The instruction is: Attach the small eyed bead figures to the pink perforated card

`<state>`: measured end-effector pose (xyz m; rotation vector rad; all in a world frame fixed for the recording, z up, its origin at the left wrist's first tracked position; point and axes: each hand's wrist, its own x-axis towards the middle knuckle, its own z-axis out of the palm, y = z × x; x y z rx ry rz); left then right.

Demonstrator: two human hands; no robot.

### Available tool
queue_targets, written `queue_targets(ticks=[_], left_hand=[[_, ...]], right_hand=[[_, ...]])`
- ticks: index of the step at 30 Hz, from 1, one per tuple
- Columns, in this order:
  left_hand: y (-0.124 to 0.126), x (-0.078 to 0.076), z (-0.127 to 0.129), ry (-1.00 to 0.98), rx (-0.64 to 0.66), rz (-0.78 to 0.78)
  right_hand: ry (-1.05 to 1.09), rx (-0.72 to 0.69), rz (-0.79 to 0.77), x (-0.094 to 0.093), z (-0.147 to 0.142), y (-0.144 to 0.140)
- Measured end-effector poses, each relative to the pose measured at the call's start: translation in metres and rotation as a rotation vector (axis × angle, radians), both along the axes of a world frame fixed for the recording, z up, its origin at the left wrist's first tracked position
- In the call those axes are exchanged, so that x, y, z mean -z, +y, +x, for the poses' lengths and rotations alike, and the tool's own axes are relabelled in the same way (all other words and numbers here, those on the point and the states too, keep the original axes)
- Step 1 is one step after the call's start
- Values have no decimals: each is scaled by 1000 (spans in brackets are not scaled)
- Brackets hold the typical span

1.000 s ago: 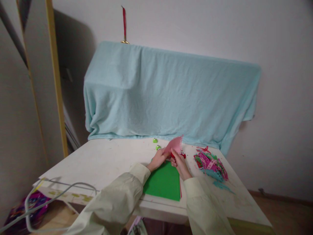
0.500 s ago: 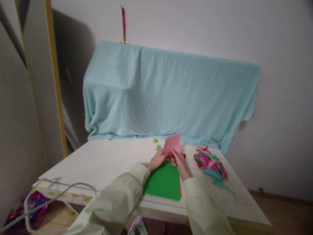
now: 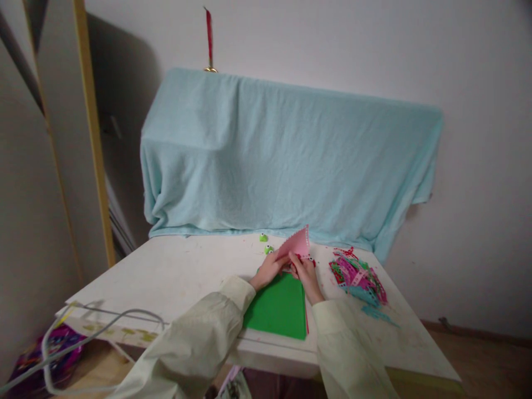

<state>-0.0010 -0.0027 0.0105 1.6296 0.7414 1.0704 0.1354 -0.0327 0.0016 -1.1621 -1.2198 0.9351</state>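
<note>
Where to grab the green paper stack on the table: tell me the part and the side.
Take the green paper stack by its near edge, coming from the table's front side. That edge lies flat and bare near the table rim; the far edge sits under the left hand and right hand holding the pink paper.

Both arms in loose, pale cream long sleeves, creased, cuffs at wrists; left hand (image 3: 269,270) and right hand (image 3: 306,274) bare.

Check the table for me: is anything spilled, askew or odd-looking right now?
Mostly tidy. The one mess is a loose heap of pink, red and teal paper strips right of the hands, with a few teal scraps trailing toward the table edge. The green sheet lies flat; both hands hold the pink paper.
</note>
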Motion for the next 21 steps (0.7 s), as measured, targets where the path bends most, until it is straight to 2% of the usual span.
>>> queue_targets(ticks=[11, 15, 21], left_hand=[[3, 4, 0, -23, -17, -4], [3, 5, 0, -17, -4, -3], [3, 7, 1, 32, -68, -9]], right_hand=[[80, -7, -16, -8, -5, -7], [63, 22, -8, -13, -8, -12], [9, 27, 7, -15, -10, -13]])
